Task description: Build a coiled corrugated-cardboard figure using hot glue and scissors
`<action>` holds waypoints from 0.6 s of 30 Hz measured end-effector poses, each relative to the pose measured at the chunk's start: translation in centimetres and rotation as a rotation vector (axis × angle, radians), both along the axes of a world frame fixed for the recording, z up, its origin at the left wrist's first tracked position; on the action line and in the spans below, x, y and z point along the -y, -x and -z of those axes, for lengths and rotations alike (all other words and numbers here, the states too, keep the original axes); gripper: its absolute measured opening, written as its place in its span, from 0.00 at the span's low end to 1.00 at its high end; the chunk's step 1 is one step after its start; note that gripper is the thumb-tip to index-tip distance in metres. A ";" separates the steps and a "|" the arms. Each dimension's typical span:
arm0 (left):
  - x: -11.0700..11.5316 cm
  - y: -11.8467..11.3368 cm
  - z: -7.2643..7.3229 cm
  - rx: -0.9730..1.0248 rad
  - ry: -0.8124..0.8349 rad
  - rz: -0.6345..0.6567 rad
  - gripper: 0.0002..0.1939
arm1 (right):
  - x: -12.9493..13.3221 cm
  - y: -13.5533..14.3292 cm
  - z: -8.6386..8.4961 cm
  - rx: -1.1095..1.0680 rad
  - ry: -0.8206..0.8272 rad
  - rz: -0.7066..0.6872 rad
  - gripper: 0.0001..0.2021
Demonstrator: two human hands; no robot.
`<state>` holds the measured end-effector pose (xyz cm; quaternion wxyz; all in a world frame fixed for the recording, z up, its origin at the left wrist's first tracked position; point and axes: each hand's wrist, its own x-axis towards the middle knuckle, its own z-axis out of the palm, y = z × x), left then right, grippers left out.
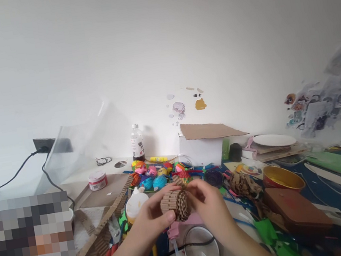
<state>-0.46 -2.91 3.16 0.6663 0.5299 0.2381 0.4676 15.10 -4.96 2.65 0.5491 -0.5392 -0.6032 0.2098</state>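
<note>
My left hand [153, 214] is wrapped round a tight roll of brown corrugated cardboard [177, 205], thumb along its lower side. The roll's coiled, wavy end faces right. My right hand [209, 203] is at the upper right of the roll with bent fingers closed against its edge; the fingertips are partly hidden. Just below the roll lies a pink tool, apparently a glue gun [173, 231], with a translucent stick in its back. A white ring [201, 249] lies under my right wrist. Behind the hands sit several colourful corrugated paper balls [159, 182].
Long cardboard strips [98, 222] spread on the left near a red-and-white tub [97, 181]. A bottle [137, 143] and a white box [201, 151] stand by the wall. On the right are crumpled cardboard [245, 185], a yellow-lined bowl [283, 178] and a brown case [298, 211].
</note>
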 end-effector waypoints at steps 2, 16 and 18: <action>0.3 -0.1 -0.1 -0.018 0.008 0.043 0.29 | -0.1 0.3 0.2 -0.034 0.032 -0.099 0.04; -0.6 1.9 -0.1 0.273 0.058 0.090 0.22 | -0.5 0.1 2.2 0.918 0.297 -0.041 0.22; -0.5 1.8 -0.3 0.357 0.148 0.200 0.20 | -0.7 0.6 2.5 0.980 0.258 0.033 0.20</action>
